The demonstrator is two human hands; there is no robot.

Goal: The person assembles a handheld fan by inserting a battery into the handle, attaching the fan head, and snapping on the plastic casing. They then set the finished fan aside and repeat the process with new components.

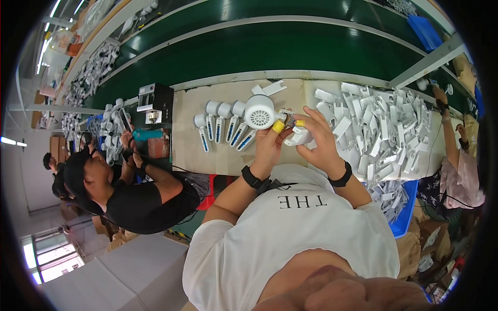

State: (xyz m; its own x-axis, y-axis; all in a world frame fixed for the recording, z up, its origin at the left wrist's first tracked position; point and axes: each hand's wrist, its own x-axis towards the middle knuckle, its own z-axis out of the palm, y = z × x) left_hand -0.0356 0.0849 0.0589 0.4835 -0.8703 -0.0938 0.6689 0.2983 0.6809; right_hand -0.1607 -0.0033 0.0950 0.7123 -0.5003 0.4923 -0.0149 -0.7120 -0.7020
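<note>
Over the bench I hold up a white round housing with a spoked grille (259, 112), which looks like a hair dryer body. My left hand (270, 149) is closed at its neck, with yellow tape round a fingertip. My right hand (320, 141), also with yellow finger tape, grips a white plastic handle shell (299, 136) close beside that neck. Small parts between the two hands are partly hidden by my fingers. Left of the housing, several similar white units with grey round ends and blue strips on their handles (219, 128) lie in a row.
White shells are heaped on the right of the bench (381, 127), with more in a blue bin (407, 210) below. Two loose white pieces (270, 88) lie behind the housing. A black-and-silver device (155, 103) stands left. Beyond runs a green conveyor (290, 49). Co-workers sit on both sides.
</note>
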